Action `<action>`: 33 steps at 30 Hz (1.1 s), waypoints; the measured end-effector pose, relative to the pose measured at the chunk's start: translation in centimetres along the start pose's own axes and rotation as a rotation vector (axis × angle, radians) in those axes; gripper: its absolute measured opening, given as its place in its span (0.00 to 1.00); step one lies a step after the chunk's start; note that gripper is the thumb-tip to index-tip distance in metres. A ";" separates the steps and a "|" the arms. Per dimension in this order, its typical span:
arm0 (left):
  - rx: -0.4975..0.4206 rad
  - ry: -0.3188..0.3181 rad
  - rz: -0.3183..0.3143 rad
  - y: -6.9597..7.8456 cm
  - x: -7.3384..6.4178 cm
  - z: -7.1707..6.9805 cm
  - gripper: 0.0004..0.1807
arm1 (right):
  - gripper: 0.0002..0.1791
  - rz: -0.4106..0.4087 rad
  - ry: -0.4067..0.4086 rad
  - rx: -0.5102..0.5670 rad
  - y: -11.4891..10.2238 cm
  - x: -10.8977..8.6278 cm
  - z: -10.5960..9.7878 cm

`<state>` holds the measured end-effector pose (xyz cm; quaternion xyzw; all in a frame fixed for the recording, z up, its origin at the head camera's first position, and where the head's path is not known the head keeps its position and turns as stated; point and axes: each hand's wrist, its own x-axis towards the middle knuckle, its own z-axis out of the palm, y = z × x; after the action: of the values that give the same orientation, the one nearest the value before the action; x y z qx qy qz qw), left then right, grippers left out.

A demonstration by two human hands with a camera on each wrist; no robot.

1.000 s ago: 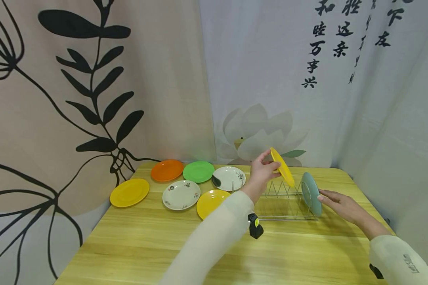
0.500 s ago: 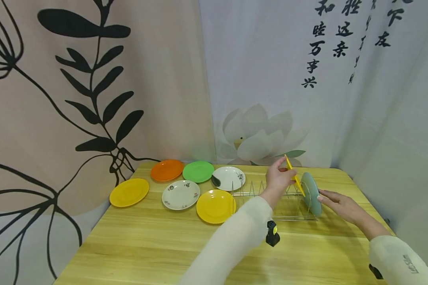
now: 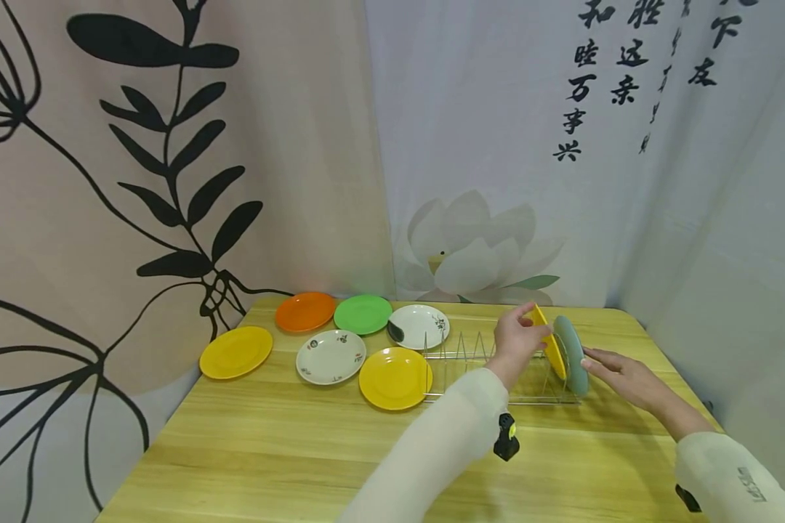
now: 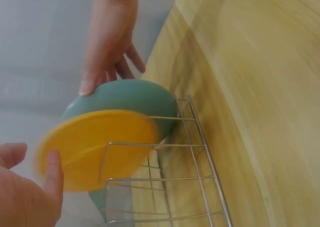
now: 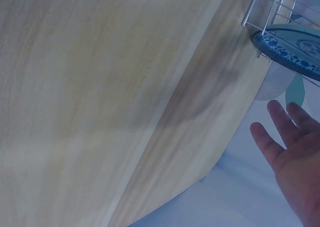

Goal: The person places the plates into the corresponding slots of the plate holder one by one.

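A yellow plate (image 3: 554, 356) stands on edge in the right end of the wire dish rack (image 3: 484, 399), blurred in the left wrist view. At its upper left edge is my left hand (image 3: 518, 340); one finger lies over the plate's face, and another digit stands apart from the rim (image 4: 42, 142). Just right of it a teal plate (image 3: 576, 363) also stands on edge, its other face blue-patterned (image 5: 295, 52). My right hand (image 3: 628, 378) touches the teal plate's rim from the right, its fingers extended and spread.
Left of the rack lie a yellow plate (image 3: 392, 381), two patterned white plates (image 3: 330, 357), a green plate (image 3: 363, 314), an orange plate (image 3: 304, 312) and another yellow plate (image 3: 235, 352). A curtain (image 3: 288, 181) hangs behind the wooden table (image 3: 268, 450).
My left hand has moved right and down with the yellow plate, which has come down into the rack beside the teal plate. My right hand has stayed at the teal plate.
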<state>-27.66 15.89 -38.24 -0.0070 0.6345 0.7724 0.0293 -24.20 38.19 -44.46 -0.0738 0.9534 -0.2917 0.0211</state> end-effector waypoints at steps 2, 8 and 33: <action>0.008 0.001 -0.007 -0.2 0.0 -0.1 0.24 | 0.39 0.001 0.001 -0.004 0.0 0.0 0.0; 0.030 0.001 -0.011 -0.3 0.3 -0.7 0.23 | 0.39 0.001 0.003 -0.018 -0.1 0.2 0.1; 0.110 -0.069 0.034 1.5 2.2 -6.2 0.23 | 0.38 -0.024 0.000 -0.020 0.3 0.1 0.2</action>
<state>-30.06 9.63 -38.02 0.0322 0.6745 0.7365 0.0386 -24.29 38.26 -44.78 -0.0856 0.9553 -0.2826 0.0169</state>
